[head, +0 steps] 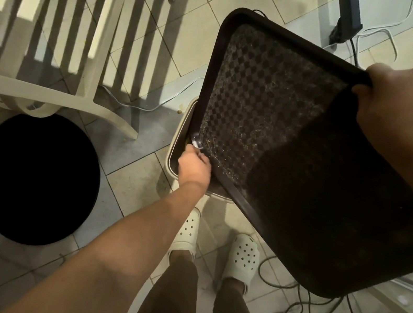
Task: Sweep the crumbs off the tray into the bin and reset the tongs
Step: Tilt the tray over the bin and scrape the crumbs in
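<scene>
The tray [275, 119] was tilted steeply over the bin [178, 135], its low corner down inside the bin's mouth. The right hand [401, 108] gripped the high rim, fingers curled over the edge and thumb on the inner side. The left hand [194, 166] reached down to the low corner, its fingers closed around something small and shiny [197, 141] pressed to the tray's mat; it may have been the tip of the tongs or another scraper, but the picture did not let me tell which. So the left grip was closed on that small thing and the right grip was closed on the tray.

Judging by this, the sweeping was well under way but not finished. The checked mat looked dusted with fine specks, thickest toward the low corner near the left hand, so crumbs remained to be pushed off. Whether any had landed in the bin could not be seen, since the tray hid most of its opening. A few bits [179, 110] lay on the floor tiles beside the bin.

The second part, resetting the tongs, looked not yet begun: no tongs were clearly in view and no surface to set them on showed here. What was left, as I judged it, was to clear the last specks, level the tray, put it back, and place the tongs.
</scene>
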The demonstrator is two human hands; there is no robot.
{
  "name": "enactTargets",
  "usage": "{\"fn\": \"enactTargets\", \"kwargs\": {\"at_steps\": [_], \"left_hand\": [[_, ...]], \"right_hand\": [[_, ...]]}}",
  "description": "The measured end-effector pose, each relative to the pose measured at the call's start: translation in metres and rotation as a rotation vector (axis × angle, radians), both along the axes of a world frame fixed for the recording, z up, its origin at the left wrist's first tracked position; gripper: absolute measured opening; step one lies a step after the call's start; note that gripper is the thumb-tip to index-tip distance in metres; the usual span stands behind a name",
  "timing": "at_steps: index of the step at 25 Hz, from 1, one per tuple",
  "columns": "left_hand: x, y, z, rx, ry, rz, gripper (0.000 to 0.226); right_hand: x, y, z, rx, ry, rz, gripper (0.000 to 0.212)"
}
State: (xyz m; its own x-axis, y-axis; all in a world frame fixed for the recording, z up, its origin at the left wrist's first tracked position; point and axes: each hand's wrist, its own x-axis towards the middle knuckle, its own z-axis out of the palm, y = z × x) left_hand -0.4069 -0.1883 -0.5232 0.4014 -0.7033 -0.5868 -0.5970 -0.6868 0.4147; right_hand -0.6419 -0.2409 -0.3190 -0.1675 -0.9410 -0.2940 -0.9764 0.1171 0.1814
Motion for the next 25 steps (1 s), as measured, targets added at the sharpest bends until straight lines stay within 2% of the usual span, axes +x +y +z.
{"fn": "enactTargets", "kwargs": {"at_steps": [3,7,9,13,15,17,19,20,22,25], "left_hand": [[-0.009,0.014,0.002,-0.019,0.101,-0.092,0.013],[0.002,0.003,-0.003,0.062,0.010,0.004,0.018],[0.002,0.003,0.000,0.006,-0.007,0.059,0.016],[-0.028,0.030,0.029,-0.211,0.329,0.019,0.001],[-0.040,0.040,0.035,-0.233,0.397,-0.005,0.005],[-0.042,0.038,0.026,-0.196,0.333,-0.005,0.008],[-0.035,0.026,0.014,-0.110,0.229,0.063,0.001],[-0.029,0.018,0.010,-0.083,0.166,0.087,0.007],[-0.016,0.004,0.009,-0.072,0.075,0.048,0.016],[-0.002,-0.010,0.008,-0.039,0.019,-0.059,0.018]], "right_hand": [[-0.001,0.000,-0.001,-0.004,-0.008,-0.012,0.032],[0.000,0.002,-0.001,0.015,-0.016,-0.012,0.033],[-0.001,0.003,0.000,0.013,-0.011,-0.012,0.033],[0.000,0.005,0.002,0.012,-0.035,-0.046,0.032],[0.000,0.005,0.002,0.013,-0.049,-0.047,0.033],[0.001,0.007,0.002,0.005,-0.069,-0.035,0.032],[0.000,0.009,0.002,0.001,-0.080,-0.035,0.032],[-0.001,0.009,0.002,-0.001,-0.079,-0.039,0.032],[-0.003,0.011,0.001,-0.012,-0.075,-0.041,0.031],[-0.004,0.013,-0.001,-0.019,-0.077,-0.043,0.031]]}}
